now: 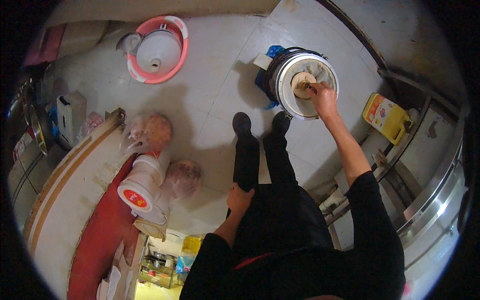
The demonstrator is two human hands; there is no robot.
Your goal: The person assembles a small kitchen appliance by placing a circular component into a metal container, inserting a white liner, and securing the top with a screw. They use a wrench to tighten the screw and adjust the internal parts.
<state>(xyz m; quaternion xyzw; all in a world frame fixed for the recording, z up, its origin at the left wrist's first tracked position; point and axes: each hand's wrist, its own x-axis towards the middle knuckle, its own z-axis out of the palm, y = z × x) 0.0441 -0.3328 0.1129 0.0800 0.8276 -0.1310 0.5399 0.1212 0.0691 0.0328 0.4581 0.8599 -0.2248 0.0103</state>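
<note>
My right hand (325, 98) reaches over a round machine (284, 75) with a bright metal rim, standing on the floor in front of my feet. Its fingers are closed in a pinch on a small dark thing, too small to make out, just above a tan disc (300, 85) in the machine's middle. A wet greyish-beige layer surrounds the disc inside the rim. My left hand (240, 198) lies on my left knee, its fingers laid over the dark trouser leg, holding nothing.
A pink basin (183, 50) holds a white cone-shaped funnel (159, 48) at the far left. Bulging plastic bags (152, 131) and a white bucket (142, 187) sit left of my legs. A yellow jug (385, 117) stands at right, by a metal-framed shelf (425, 112).
</note>
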